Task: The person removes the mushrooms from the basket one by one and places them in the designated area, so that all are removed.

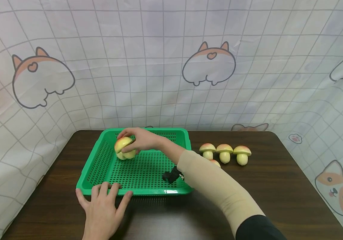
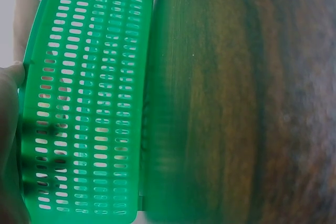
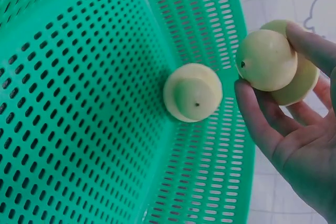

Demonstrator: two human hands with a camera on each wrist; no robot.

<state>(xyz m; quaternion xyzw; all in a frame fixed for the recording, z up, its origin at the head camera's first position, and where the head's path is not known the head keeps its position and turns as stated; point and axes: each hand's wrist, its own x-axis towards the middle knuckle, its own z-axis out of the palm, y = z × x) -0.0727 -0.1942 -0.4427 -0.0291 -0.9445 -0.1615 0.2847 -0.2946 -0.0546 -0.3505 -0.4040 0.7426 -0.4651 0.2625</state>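
My right hand [image 1: 142, 138] holds a toy mushroom [image 1: 123, 144] with a yellow and red cap over the far left part of a green plastic basket [image 1: 147, 192]. In the right wrist view, the fingertips and thumb pinch this mushroom [image 3: 269, 61], its rounded stem end facing the camera. A second pale yellow mushroom [image 3: 193, 94] lies in the basket against the slotted wall. My left hand [image 1: 103, 210] rests at the basket's near rim, fingers spread and fingertips on the edge. The left wrist view shows the basket's outer wall [image 2: 89, 98], with part of that hand at its rim.
Right of the basket, three toy mushrooms [image 1: 224, 153] stand in a row on the dark wooden table [image 1: 267, 186]. A further mushroom cap [image 1: 215, 163] shows partly behind the right forearm. A black device [image 1: 172, 175] sits at the right wrist. A patterned cloth [image 1: 159, 66] hangs behind the table.
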